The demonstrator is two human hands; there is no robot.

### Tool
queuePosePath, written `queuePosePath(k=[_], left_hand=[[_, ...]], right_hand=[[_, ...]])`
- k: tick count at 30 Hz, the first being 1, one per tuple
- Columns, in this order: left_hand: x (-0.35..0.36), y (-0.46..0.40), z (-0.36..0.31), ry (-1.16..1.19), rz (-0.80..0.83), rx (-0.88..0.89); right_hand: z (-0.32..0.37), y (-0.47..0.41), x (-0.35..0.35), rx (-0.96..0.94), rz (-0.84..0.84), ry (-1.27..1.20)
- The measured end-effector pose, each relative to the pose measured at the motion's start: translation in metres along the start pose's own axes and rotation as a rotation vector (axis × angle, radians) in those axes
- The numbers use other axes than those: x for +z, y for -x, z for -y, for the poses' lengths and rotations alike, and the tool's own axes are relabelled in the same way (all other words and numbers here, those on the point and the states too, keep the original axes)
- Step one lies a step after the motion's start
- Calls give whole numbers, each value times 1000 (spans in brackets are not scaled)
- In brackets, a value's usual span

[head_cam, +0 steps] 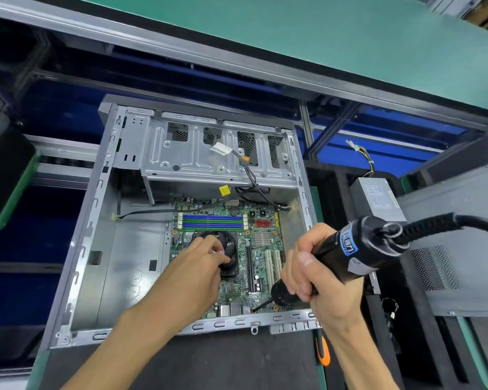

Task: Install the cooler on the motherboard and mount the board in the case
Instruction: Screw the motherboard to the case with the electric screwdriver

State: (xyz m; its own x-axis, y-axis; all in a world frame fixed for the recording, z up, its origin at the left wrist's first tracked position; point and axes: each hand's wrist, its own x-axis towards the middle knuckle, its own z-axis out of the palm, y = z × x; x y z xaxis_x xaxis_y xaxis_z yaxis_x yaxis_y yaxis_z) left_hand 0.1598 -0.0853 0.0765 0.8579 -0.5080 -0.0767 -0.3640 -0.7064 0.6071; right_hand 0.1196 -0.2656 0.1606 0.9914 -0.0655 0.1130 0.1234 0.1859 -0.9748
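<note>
An open grey metal case (pixel 93 220) lies flat on the bench. A green motherboard (pixel 261 266) rests inside it at the lower right. A black fan cooler (pixel 229 249) sits on the board below the blue and green memory slots (pixel 212 221). My left hand (pixel 200 260) lies on the cooler with fingers curled on its top; whether it pinches a small part I cannot tell. My right hand (pixel 312 273) grips a black electric screwdriver (pixel 358 249). Its bit (pixel 261 304) touches the board's near edge by the rear ports.
A drive cage (pixel 209 153) fills the case's far half, with loose black cables and a yellow connector (pixel 224 190) hanging over the board. A power supply (pixel 378 198) and a grey side panel (pixel 462 235) stand to the right. An orange-handled tool (pixel 323 351) lies near the front edge.
</note>
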Motion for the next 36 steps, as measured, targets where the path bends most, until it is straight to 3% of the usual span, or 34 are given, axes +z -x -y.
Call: queuePosePath(k=[20,30,36], left_hand=[[-1,0,-1,-24,-1,11],[-11,2,-13,-82,-66,34],[-17,3,-45,43,-170,58]], right_hand=[[-3,0,-10,-57,25,-57],[34,13,-19,-250,-171,-163],[63,28,-38,-399,-375,-237]])
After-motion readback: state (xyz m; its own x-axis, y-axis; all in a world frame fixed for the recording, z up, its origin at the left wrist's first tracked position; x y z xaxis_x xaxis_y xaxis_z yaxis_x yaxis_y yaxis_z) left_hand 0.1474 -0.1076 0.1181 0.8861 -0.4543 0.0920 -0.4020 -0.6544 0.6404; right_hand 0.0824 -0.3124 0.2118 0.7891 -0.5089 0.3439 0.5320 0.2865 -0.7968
